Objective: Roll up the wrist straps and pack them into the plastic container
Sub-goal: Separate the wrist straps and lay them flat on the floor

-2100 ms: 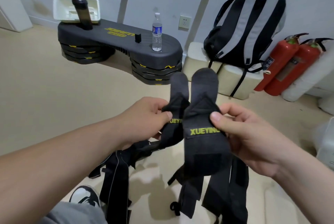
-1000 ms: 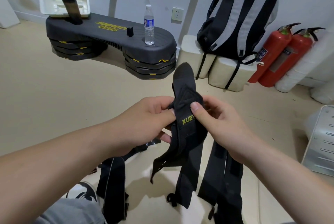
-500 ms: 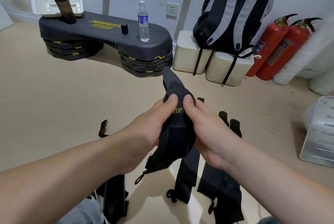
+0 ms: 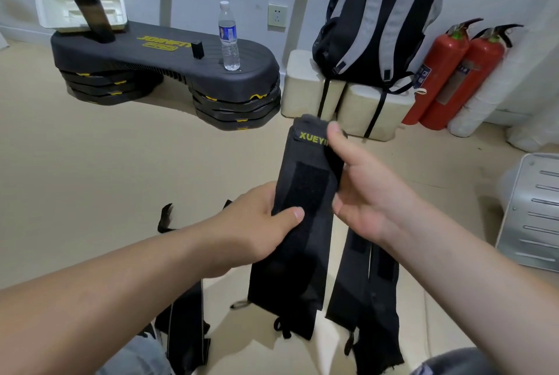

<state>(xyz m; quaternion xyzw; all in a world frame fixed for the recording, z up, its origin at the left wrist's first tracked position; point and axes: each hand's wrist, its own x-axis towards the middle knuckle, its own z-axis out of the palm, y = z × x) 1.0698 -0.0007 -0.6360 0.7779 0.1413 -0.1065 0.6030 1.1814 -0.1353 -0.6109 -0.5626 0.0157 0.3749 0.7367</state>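
A black wrist strap (image 4: 305, 193) with yellow lettering and a velcro patch is held up in front of me, its top end folded over. My left hand (image 4: 260, 223) grips its lower left edge, thumb across the velcro. My right hand (image 4: 360, 190) pinches the folded top end at the lettering. More black straps (image 4: 366, 293) hang below the hands, and another strap (image 4: 184, 323) hangs at the lower left. A white plastic container (image 4: 54, 5) stands tilted on the black step platform (image 4: 169, 54) at the far left, a dark shaker bottle (image 4: 90, 12) in front of it.
A water bottle (image 4: 228, 39) stands on the platform. A striped backpack (image 4: 381, 18) sits on white blocks by the wall, with two red fire extinguishers (image 4: 447, 78) to its right. A silver slotted case (image 4: 532, 217) lies at the right edge. Beige floor lies between.
The bunched strap has been straightened out and its top end folded down. My left hand slid lower along it while my right hand stayed at the top.
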